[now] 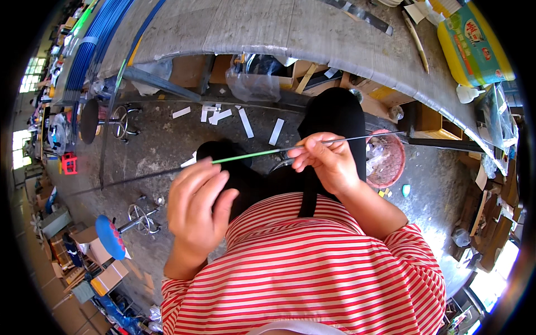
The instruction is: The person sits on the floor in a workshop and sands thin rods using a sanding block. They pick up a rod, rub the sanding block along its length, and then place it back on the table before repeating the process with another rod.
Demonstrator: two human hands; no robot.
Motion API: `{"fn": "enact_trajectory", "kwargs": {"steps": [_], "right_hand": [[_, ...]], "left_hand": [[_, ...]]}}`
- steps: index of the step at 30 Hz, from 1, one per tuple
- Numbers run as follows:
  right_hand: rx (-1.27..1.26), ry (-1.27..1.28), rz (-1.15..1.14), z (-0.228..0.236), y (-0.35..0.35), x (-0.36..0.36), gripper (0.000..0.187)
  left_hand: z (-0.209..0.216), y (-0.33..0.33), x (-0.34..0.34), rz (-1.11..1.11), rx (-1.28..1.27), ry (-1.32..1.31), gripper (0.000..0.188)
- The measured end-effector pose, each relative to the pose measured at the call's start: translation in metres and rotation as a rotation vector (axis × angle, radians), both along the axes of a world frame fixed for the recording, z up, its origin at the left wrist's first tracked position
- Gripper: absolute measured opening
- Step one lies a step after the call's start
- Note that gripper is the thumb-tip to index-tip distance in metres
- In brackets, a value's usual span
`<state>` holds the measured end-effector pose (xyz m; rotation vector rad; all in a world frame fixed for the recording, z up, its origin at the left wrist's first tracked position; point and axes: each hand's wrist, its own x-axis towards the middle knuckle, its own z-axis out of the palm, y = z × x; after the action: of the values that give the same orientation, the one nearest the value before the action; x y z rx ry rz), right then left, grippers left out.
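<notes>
1. Green-banded, thin and dark: a long slender rod (251,154), pinched at two places, running from the far left over the floor, across both knees, to the right past the red basket (385,160).
2. Right hand (326,159): fingers (306,152) closed in a fine pinch on the rod, thumb under, fingertips on top, just right of the green stretch.
3. Left hand (196,209): fingers (195,170) curled over the rod at the green band's left end; grip hidden behind the knuckles, so tightness impossible to tell, though apparently closed around it.
4. Judged best practice: keep the pinch light, support both sides of the green section, hold the rod level, avoid bending the long free ends.
5. Further out: concrete floor (162,145) strewn with white paper strips (245,123); black stool (89,120) at left; curved grey table (335,39) above, yellow container (472,44) on it; red-and-white striped shirt (312,268) below.
</notes>
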<state>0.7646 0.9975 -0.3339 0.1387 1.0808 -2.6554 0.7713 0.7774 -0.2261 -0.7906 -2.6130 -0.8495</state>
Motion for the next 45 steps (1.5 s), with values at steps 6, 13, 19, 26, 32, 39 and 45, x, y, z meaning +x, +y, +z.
{"fn": "enact_trajectory", "kwargs": {"steps": [6,13,19,26,32,39,45], "right_hand": [[0.174,0.107,0.150,0.022,-0.004,0.014,0.016],[0.245,0.312,0.168,0.033,0.004,0.015,0.016],[0.231,0.242,0.116,0.039,0.011,0.006,0.016],[0.371,0.308,0.255,0.052,-0.009,-0.011,0.018],[1.196,0.753,-0.088,0.105,0.011,-0.081,0.019],[2.159,0.718,-0.209,0.119,0.064,-0.208,0.021],[2.391,0.563,0.146,0.136,0.071,-0.222,0.028]], "left_hand": [[-0.013,0.002,0.007,-0.010,-0.169,-0.469,0.035],[-0.024,-0.025,0.024,-0.124,0.207,-1.399,0.026],[-0.025,-0.046,0.021,-0.304,0.122,-1.085,0.044],[-0.039,-0.048,0.036,-0.128,0.642,-1.652,0.033],[-0.034,-0.035,0.016,-0.065,0.989,-1.448,0.037],[-0.022,-0.030,-0.010,0.026,1.173,-1.154,0.024],[-0.025,-0.031,-0.018,-0.034,1.312,-1.117,0.023]]}}
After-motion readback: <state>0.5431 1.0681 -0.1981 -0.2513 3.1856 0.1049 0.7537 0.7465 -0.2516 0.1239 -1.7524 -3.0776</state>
